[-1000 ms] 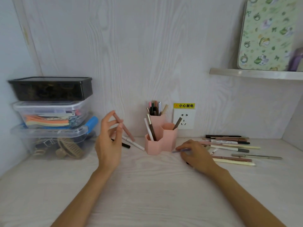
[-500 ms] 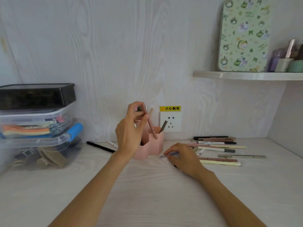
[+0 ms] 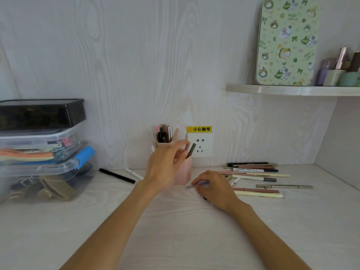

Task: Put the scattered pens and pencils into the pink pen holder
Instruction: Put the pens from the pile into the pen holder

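Observation:
The pink pen holder [image 3: 184, 170] stands on the desk by the back wall, with several pens upright in it. My left hand [image 3: 165, 166] is blurred in front of it, fingers apart, holding nothing that I can see. My right hand [image 3: 212, 187] rests on the desk just right of the holder, its fingertips pinched on a thin purple pen [image 3: 196, 185] that lies flat. A black pen [image 3: 116, 175] and a white pen [image 3: 134, 173] lie left of the holder. Several pens [image 3: 255, 174] lie scattered to the right.
Stacked clear storage boxes [image 3: 42, 151] with a black lid on top stand at the left. A wall socket [image 3: 200, 146] with a yellow warning label is behind the holder. A shelf [image 3: 292, 90] at the upper right carries a green patterned tin and small bottles.
My left hand carried a pinkish-brown pen to the holder, let it go there, and now draws back with nothing in it. My right hand stayed on the purple pen.

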